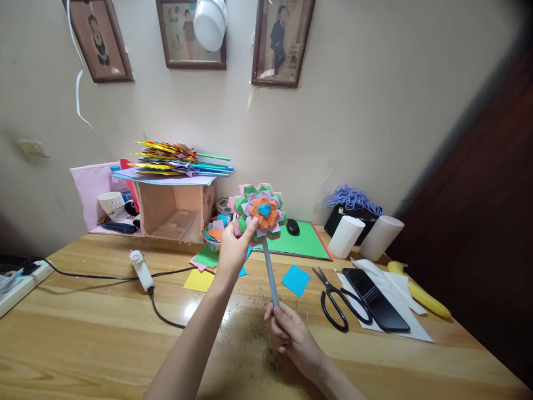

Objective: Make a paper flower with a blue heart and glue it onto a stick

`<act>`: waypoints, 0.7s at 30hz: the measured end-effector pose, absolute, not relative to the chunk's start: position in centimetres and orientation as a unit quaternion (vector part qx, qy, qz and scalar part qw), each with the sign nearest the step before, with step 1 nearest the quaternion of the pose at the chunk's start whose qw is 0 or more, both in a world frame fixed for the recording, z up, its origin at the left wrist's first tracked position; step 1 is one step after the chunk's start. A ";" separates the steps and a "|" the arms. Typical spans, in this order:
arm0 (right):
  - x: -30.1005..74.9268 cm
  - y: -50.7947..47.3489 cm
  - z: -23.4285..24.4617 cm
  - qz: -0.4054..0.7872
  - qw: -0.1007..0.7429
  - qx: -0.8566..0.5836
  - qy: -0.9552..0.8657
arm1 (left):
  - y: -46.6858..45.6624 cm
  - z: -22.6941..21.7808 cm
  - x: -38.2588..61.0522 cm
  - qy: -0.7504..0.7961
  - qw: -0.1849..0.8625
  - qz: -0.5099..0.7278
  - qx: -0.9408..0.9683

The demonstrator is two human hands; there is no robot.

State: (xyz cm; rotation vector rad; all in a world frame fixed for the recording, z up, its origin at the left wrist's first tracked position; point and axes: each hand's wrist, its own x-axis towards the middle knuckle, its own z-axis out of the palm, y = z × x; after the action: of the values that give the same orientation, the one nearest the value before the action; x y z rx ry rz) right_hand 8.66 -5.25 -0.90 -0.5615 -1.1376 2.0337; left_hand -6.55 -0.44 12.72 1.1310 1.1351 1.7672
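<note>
A layered paper flower in pink, green, lilac and orange, with a blue centre, faces me above the table. My left hand grips its left lower edge, the thumb on the front petals and the other fingers hidden behind. From under the bloom a grey-blue stem slants down to my right hand, whose fingers are wrapped round its lower end. A blue paper square lies on the table to the right of the stem. Beside it rest black-handled scissors with their blades slightly apart.
On the right are a black phone on white paper, a banana and two white rolls. Behind lie a green sheet and a mouse. Left stand a pink box topped with paper flowers, and a corded white device.
</note>
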 end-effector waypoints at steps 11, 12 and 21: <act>8.8 -5.0 -0.2 0.745 0.382 -0.279 -0.470 | -0.3 12.3 -7.0 0.467 0.357 0.656 0.474; 8.9 -5.0 0.0 0.746 0.385 -0.280 -0.465 | -0.2 12.2 -7.1 0.457 0.372 0.662 0.464; 9.5 -4.6 0.2 0.776 0.424 -0.245 -0.398 | -0.7 13.2 -9.1 0.439 0.281 0.709 0.476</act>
State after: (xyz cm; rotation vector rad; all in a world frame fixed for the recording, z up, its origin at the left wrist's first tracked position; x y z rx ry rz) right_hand 9.47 -4.57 0.16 -0.6119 -0.9957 1.9414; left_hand -9.14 -0.67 13.22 1.2758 1.1756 1.8999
